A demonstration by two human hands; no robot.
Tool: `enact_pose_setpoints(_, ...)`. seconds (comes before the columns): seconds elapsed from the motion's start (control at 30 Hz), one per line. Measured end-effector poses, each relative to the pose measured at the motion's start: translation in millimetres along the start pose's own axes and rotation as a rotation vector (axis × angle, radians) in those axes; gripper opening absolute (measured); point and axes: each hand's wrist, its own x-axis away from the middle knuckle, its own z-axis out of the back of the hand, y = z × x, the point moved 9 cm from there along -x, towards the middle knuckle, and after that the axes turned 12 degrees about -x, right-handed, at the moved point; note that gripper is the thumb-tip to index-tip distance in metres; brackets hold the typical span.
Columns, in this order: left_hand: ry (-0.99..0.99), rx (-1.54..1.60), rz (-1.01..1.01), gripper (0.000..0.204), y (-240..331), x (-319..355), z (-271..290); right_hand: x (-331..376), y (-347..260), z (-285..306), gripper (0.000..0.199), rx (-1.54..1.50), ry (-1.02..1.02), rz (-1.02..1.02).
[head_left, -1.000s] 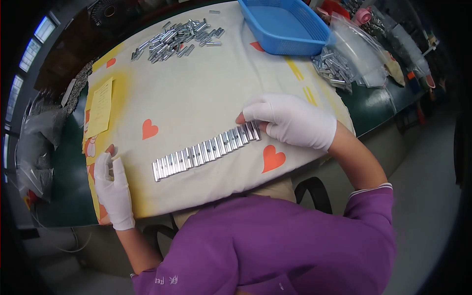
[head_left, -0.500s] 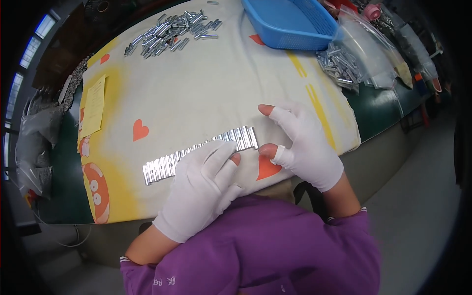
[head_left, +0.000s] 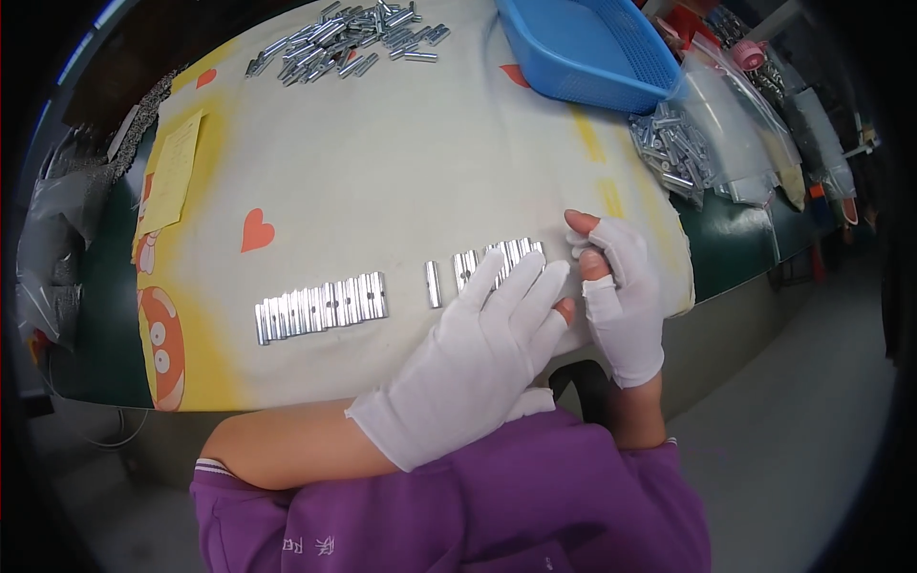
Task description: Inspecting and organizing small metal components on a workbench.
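A row of short silver metal tubes (head_left: 320, 307) lies side by side on the pale cloth, some with a small dark hole in the side. To its right, one loose tube (head_left: 433, 285) stands apart. Another group of tubes (head_left: 464, 267) sits farther right, partly hidden under the fingers of my left hand (head_left: 482, 353). That white-gloved hand lies flat with its fingers stretched out over the tubes. My right hand (head_left: 626, 306), gloved with bare thumb and index tips, is just right of this group. Its thumb and index finger are bent and apart, with nothing visible between them.
A heap of loose tubes (head_left: 349, 43) lies at the far side. A blue plastic basket (head_left: 597, 91) stands at the far right, beside a bag of metal tubes (head_left: 669, 148) and clear plastic bags (head_left: 731, 134). At the left are a yellow paper (head_left: 174, 172) and grey bagged goods (head_left: 48, 296).
The single long row of tubes is now split, its right part shifted rightward under my left hand. My right hand has moved right and its thumb and index finger have drawn closer.
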Motion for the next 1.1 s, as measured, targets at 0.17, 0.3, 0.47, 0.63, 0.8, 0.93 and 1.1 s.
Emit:
enact_pose_setpoints(0.17,-0.035,-0.049,0.077,0.079,-12.5,16.0,-2.9,-0.5,-6.2,-10.2,0.027,0.112,-0.065,0.023)
enact_pose_setpoints(0.3,-0.101,-0.050,0.162,0.082,-24.4,31.0,6.9,-0.9,-15.1,-18.2,0.027,0.240,-0.134,0.104)
enact_pose_setpoints(0.47,-0.071,-0.074,0.263,0.077,-42.0,66.7,20.1,0.5,-26.8,-39.2,0.028,0.228,-0.203,0.041)
enact_pose_setpoints(0.63,0.051,-0.168,0.269,0.061,-63.1,74.4,37.8,3.6,-47.3,-68.8,0.033,0.141,-0.329,0.079)
enact_pose_setpoints(0.8,0.115,-0.016,0.388,0.035,-89.6,47.5,37.1,-8.2,-38.0,-68.6,0.032,0.038,-0.305,-0.133)
enact_pose_setpoints(0.93,0.164,0.005,0.350,0.031,-86.9,32.3,24.7,-7.8,-37.2,-71.9,0.042,0.126,-0.372,-0.025)
enact_pose_setpoints(1.1,0.151,0.206,0.427,0.029,-102.3,30.9,11.7,-18.4,-27.4,-77.2,0.036,0.085,-0.426,-0.134)
